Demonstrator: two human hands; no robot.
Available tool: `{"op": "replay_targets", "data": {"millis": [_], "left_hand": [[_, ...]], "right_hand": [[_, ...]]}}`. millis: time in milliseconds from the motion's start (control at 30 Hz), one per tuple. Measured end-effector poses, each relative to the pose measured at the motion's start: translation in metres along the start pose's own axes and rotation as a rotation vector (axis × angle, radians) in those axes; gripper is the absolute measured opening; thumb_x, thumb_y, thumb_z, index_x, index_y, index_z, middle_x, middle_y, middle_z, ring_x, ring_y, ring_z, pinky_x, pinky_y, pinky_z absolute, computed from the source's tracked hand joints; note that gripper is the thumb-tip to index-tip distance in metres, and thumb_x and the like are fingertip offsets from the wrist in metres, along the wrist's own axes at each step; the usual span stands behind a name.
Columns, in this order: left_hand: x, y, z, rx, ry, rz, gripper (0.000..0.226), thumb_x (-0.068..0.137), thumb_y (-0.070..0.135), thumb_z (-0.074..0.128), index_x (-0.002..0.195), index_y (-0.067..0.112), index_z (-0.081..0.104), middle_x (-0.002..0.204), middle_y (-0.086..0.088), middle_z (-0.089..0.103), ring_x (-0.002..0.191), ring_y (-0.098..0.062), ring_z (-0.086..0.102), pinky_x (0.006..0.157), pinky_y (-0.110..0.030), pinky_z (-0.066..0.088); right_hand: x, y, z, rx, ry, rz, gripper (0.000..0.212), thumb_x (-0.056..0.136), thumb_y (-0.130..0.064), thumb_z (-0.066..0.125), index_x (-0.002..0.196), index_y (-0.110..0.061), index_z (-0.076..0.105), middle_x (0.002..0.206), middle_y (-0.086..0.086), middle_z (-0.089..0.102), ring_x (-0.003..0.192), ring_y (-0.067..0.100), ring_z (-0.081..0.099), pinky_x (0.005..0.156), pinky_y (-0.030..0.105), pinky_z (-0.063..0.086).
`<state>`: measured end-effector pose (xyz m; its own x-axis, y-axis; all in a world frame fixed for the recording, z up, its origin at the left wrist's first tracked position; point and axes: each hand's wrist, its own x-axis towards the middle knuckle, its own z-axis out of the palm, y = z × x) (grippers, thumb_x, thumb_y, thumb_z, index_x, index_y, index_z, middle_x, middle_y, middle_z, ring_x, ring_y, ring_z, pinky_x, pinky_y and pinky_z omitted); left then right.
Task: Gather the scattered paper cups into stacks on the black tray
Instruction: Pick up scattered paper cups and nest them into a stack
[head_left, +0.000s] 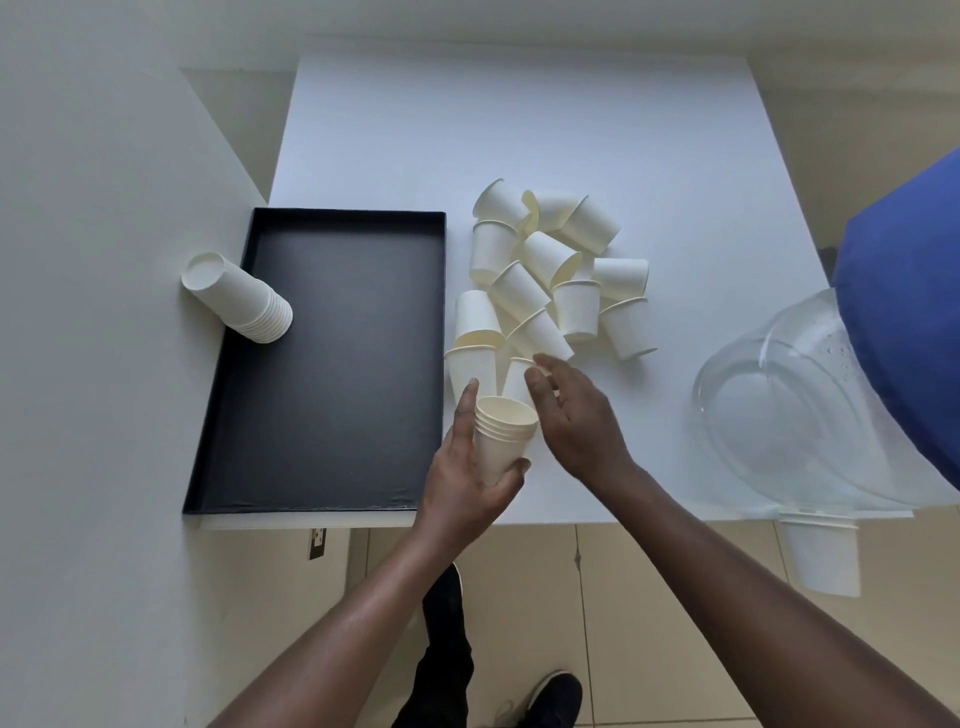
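Note:
My left hand (467, 478) grips a small stack of nested white paper cups (503, 436), mouths up, just right of the black tray (332, 364). My right hand (576, 415) hovers beside it with fingers spread, its fingertips touching a cup lying on the table (517, 379). Behind both hands several loose cups (550, 280) lie scattered in a pile on the white table. An upside-down stack of cups (239, 296) stands at the tray's far left edge.
A clear plastic bag (789, 410) lies at the table's right, with a short stack of cups (821, 551) hanging over the front edge. A blue cushion-like object (914, 312) is at far right. A wall runs along the left.

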<state>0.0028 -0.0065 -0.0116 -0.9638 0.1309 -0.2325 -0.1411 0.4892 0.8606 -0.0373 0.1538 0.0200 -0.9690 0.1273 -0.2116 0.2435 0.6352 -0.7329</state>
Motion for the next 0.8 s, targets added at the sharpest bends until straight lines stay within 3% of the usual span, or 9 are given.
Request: {"op": "replay_targets", "data": {"millis": [67, 133, 200, 333, 500, 633, 700, 767, 800], "left_hand": [[-0.001, -0.004, -0.001, 0.02, 0.007, -0.012, 0.105, 0.085, 0.036, 0.077, 0.16, 0.044, 0.004, 0.144, -0.002, 0.056, 0.116, -0.022, 0.062, 0.095, -0.042, 0.056], [-0.003, -0.007, -0.001, 0.019, 0.006, -0.028, 0.105, 0.084, 0.035, 0.077, 0.16, 0.043, 0.005, 0.142, -0.002, 0.057, 0.114, -0.022, 0.063, 0.095, -0.041, 0.056], [-0.005, -0.01, -0.002, 0.016, -0.004, -0.044, 0.106, 0.084, 0.035, 0.078, 0.16, 0.042, 0.004, 0.143, -0.001, 0.055, 0.115, -0.021, 0.062, 0.095, -0.04, 0.056], [-0.009, -0.012, 0.0, 0.027, -0.019, -0.053, 0.106, 0.084, 0.037, 0.077, 0.16, 0.041, 0.004, 0.147, 0.002, 0.052, 0.12, -0.02, 0.059, 0.098, -0.039, 0.054], [-0.012, -0.017, 0.003, 0.066, -0.034, -0.064, 0.108, 0.082, 0.042, 0.075, 0.161, 0.037, 0.002, 0.155, 0.001, 0.046, 0.128, -0.022, 0.056, 0.101, -0.039, 0.051], [-0.014, -0.018, 0.004, 0.081, -0.04, -0.065, 0.109, 0.083, 0.042, 0.075, 0.161, 0.038, -0.001, 0.156, 0.002, 0.044, 0.129, -0.022, 0.054, 0.101, -0.037, 0.051], [-0.013, -0.016, 0.005, 0.07, -0.035, -0.067, 0.11, 0.083, 0.043, 0.075, 0.16, 0.04, -0.003, 0.154, 0.002, 0.047, 0.127, -0.022, 0.056, 0.1, -0.038, 0.052], [-0.01, -0.011, 0.006, 0.04, -0.029, -0.065, 0.111, 0.083, 0.043, 0.075, 0.159, 0.042, -0.005, 0.148, 0.003, 0.051, 0.122, -0.022, 0.059, 0.097, -0.042, 0.054], [-0.008, -0.009, 0.007, 0.025, -0.023, -0.063, 0.111, 0.083, 0.042, 0.075, 0.159, 0.043, -0.005, 0.146, 0.003, 0.053, 0.12, -0.022, 0.06, 0.097, -0.043, 0.055]], "right_hand": [[0.017, 0.003, 0.002, -0.231, -0.003, 0.069, 0.054, 0.099, -0.052, 0.048, 0.144, -0.023, 0.047, 0.105, 0.005, 0.071, 0.103, 0.028, 0.065, 0.084, 0.039, 0.052], [0.028, 0.007, 0.007, -0.426, -0.088, 0.116, 0.054, 0.098, -0.049, 0.053, 0.145, -0.023, 0.042, 0.112, 0.01, 0.07, 0.107, 0.035, 0.064, 0.082, 0.04, 0.05], [0.032, 0.012, 0.011, -0.464, -0.092, 0.111, 0.048, 0.096, -0.046, 0.056, 0.137, -0.022, 0.046, 0.115, 0.012, 0.068, 0.107, 0.036, 0.064, 0.076, 0.037, 0.045], [0.031, 0.018, 0.008, -0.393, -0.072, 0.131, 0.037, 0.097, -0.043, 0.058, 0.123, -0.018, 0.054, 0.11, 0.012, 0.069, 0.103, 0.037, 0.064, 0.078, 0.038, 0.048], [0.022, 0.014, -0.021, -0.139, -0.121, 0.16, 0.026, 0.101, -0.043, 0.055, 0.1, -0.018, 0.06, 0.102, 0.006, 0.072, 0.094, 0.029, 0.069, 0.082, 0.04, 0.055], [0.008, 0.002, -0.048, -0.096, 0.036, -0.011, 0.022, 0.1, -0.043, 0.057, 0.096, -0.021, 0.06, 0.098, -0.006, 0.068, 0.08, 0.012, 0.069, 0.065, 0.024, 0.049], [0.002, -0.005, -0.052, -0.079, 0.033, -0.07, 0.02, 0.099, -0.044, 0.059, 0.095, -0.024, 0.06, 0.095, -0.011, 0.066, 0.076, -0.001, 0.066, 0.059, 0.011, 0.042], [-0.003, -0.01, -0.048, -0.068, -0.032, -0.105, 0.019, 0.098, -0.043, 0.061, 0.096, -0.025, 0.061, 0.097, -0.009, 0.068, 0.08, 0.0, 0.066, 0.063, 0.009, 0.043], [-0.005, -0.011, -0.044, -0.074, -0.065, -0.118, 0.019, 0.098, -0.042, 0.062, 0.097, -0.024, 0.061, 0.099, -0.007, 0.069, 0.084, 0.006, 0.067, 0.068, 0.015, 0.048]]}}
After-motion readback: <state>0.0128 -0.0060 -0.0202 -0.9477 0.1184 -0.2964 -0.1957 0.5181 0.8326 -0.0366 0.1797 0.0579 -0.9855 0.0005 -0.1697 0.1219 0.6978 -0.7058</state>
